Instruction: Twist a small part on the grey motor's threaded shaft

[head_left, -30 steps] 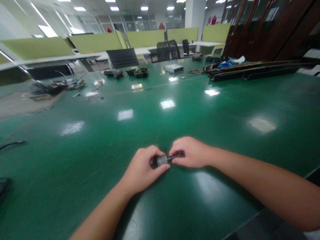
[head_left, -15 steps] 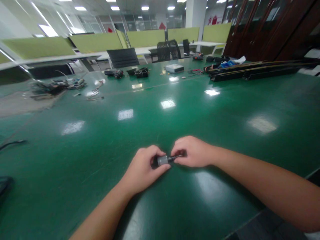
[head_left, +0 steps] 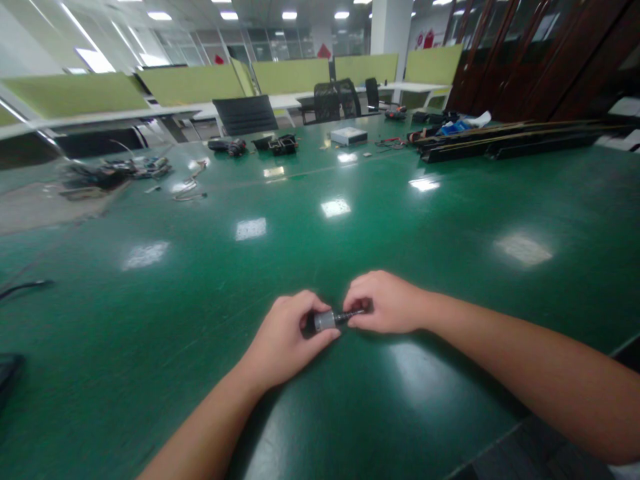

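Low over the green table (head_left: 210, 387), a short black-and-grey cylindrical piece (head_left: 325, 321) lies nearly level between my hands. Its thicker body is gripped between the thumb and fingers of my left hand (head_left: 287, 337). From that body a narrow dark stem points right, towards my right hand (head_left: 385, 303). The right thumb and fingertips are closed in a pinch around the stem's thin end. My left palm hides the cylinder's rear end, and its exact kind is too blurred to tell.
Tangled wires and parts (head_left: 120, 172) lie at the far left. A silver box-shaped drive (head_left: 349, 137) and black devices (head_left: 276, 144) stand along the far side. Long black rails (head_left: 500, 143) lie far right. A dark cable (head_left: 25, 285) and black object (head_left: 9, 370) are near the left edge.
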The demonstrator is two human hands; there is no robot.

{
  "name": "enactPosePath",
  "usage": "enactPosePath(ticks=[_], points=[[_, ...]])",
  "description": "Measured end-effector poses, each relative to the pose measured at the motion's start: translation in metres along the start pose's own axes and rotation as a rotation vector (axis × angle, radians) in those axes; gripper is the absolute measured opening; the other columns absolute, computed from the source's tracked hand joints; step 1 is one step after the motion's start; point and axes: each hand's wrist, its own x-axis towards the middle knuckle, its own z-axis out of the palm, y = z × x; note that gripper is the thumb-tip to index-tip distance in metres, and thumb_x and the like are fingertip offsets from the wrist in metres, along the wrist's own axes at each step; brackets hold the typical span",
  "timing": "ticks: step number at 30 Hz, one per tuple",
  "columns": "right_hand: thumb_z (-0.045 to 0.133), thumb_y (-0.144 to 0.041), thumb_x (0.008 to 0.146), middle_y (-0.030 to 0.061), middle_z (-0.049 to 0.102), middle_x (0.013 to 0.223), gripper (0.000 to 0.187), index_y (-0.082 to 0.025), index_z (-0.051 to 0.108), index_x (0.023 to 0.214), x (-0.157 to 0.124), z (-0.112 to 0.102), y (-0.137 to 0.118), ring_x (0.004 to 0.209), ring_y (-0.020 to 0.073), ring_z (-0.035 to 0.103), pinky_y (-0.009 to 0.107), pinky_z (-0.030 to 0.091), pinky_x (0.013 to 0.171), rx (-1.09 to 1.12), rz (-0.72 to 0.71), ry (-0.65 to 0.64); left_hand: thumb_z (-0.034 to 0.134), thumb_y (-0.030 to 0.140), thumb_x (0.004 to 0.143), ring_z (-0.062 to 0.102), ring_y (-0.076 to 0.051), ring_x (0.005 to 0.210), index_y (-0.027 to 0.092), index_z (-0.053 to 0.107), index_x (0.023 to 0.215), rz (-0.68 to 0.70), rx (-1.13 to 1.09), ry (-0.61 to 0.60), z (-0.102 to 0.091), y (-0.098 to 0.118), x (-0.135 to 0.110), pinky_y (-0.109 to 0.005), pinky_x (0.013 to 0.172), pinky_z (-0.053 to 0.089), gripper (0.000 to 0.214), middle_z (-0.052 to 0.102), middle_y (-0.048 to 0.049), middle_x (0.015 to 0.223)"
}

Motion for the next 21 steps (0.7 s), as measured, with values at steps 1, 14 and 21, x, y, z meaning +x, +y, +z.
enactPosePath(ticks=[1,14,21], points=[[0.075,-0.021,0.081,0.0016,0.069,0.081,0.010,-0.016,0.075,0.089,0.000,-0.001,0.000,0.073,0.0131,0.059,0.025,0.043,0.068,-0.001,-0.003,-0.002,0.074,0.040,0.082,0.059,-0.019,0.076,0.022,0.068,0.095,0.000,-0.001,-0.004,0.000,0.000,0.000,-0.032,0.073,0.043,0.023,0.067,-0.0012,0.085],[0.075,-0.017,0.075,-0.0002,0.067,0.074,0.009,-0.015,0.075,0.084,-0.009,-0.032,0.011,0.065,0.0108,0.058,0.022,0.043,0.062,-0.004,0.153,-0.129,0.074,0.043,0.082,0.057,-0.019,0.074,0.022,0.067,0.094,-0.024,-0.013,-0.006,0.000,0.001,-0.002,-0.032,0.071,0.041,0.025,0.065,-0.0005,0.082],[0.075,-0.018,0.076,0.0003,0.068,0.076,0.011,-0.015,0.075,0.086,-0.008,-0.030,0.009,0.067,0.0112,0.060,0.022,0.044,0.062,0.052,0.158,-0.117,0.074,0.042,0.082,0.057,-0.019,0.074,0.022,0.067,0.093,-0.022,-0.011,-0.004,-0.002,0.003,-0.003,-0.032,0.072,0.041,0.024,0.065,-0.0005,0.081]])
